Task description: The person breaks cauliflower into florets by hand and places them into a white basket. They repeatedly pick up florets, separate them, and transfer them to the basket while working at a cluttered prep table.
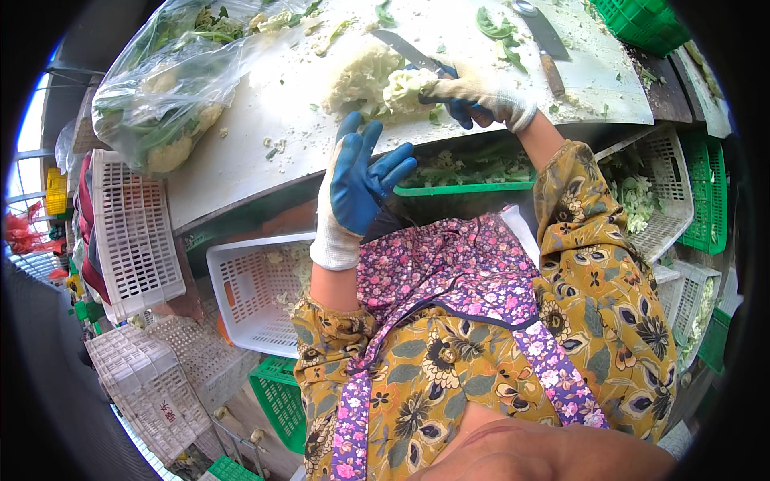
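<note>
My right hand, in a white and blue coated glove, is closed around the handle of a knife whose blade points up and left. Its thumb and fingers also meet a cauliflower floret. Beside that floret, touching or nearly touching, a larger cauliflower piece lies on the white tabletop. My left hand, gloved alike, is raised before the table's front edge, palm showing and fingers apart, with nothing in it. A cleaver with a wooden handle rests on the table at the right.
A clear plastic bag of cauliflower lies at the table's left. Leaf scraps are scattered about. Under the front edge is a green crate of leaves. White crates stand low at left; white and green crates stand at right.
</note>
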The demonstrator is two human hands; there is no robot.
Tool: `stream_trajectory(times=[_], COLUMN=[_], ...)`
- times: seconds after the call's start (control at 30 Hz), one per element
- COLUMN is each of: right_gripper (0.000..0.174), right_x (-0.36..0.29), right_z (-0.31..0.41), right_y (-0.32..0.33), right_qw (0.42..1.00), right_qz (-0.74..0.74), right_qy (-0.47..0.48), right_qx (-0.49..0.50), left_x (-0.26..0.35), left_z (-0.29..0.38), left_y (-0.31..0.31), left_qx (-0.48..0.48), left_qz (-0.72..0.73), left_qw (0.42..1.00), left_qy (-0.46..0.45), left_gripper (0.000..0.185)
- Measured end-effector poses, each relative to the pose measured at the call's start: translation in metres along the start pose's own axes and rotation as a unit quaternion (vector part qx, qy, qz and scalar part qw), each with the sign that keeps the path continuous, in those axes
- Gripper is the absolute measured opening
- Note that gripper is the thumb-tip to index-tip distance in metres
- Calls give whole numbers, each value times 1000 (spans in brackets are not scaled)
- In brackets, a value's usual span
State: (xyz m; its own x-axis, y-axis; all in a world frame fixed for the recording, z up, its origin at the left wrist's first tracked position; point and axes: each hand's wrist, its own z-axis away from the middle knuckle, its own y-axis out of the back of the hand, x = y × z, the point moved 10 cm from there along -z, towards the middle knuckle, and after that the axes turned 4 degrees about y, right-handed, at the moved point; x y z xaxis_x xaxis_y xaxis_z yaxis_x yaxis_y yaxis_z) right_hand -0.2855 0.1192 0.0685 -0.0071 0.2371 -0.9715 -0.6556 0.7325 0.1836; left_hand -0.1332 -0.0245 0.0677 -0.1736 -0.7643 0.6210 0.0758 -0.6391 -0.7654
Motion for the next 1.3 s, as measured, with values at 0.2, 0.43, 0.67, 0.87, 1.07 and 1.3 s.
stream_trajectory(times=[0.2, 0.43, 0.67, 0.87, 1.07, 1.3], right_gripper=[54, 58, 69, 68, 88, 50], right_x=[-83, -107, -88, -59, -6, 13], right_z=[19, 76, 77, 75, 58, 41], right_y=[-130, -203, -255, -311, -348, -287], right_qw=[929, 850, 830, 828, 925, 920], right_qz=[205, 243, 278, 322, 87, -65], right_qy=[287, 455, 444, 355, 62, -54], right_qx=[-108, -108, -192, -291, -364, -382], left_x=[16, 47, 51, 45, 27, -23], left_z=[32, 100, 142, 179, 220, 230], left_y=[20, 75, 95, 117, 128, 227], left_qx=[-4, 127, 189, 309, 528, 477], left_qz=[100, 136, 12, -52, -657, 90], left_qw=[991, 943, 897, 836, 447, 824], left_qy=[-94, -277, -400, -450, -300, -292], left_gripper=[51, 44, 46, 42, 51, 88])
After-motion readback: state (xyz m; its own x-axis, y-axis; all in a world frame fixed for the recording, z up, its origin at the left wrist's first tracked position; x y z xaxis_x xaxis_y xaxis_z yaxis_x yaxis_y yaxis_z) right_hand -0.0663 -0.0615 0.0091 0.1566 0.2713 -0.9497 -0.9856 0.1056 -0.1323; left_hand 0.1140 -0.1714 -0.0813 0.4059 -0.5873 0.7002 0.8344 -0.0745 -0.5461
